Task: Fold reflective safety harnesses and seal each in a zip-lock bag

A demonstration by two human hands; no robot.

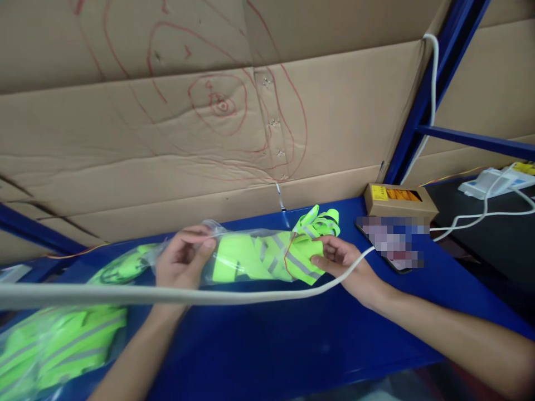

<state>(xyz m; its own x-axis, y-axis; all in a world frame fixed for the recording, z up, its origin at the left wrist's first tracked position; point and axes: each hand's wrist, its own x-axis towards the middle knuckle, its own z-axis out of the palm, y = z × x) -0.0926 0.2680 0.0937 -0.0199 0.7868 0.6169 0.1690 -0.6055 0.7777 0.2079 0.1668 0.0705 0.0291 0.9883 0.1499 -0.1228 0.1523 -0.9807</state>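
Observation:
A folded neon-yellow vest with grey reflective stripes lies on the blue table, partly inside a clear plastic bag. My left hand pinches the bag's open edge with thumb and fingers closed on the plastic. My right hand grips the vest's right end, fingers curled on the fabric. A white cable hangs across the view in front of both forearms.
More bagged neon vests lie at the lower left. A small cardboard box and a phone sit at the right, a white power strip beyond. A cardboard wall and blue frame posts stand behind.

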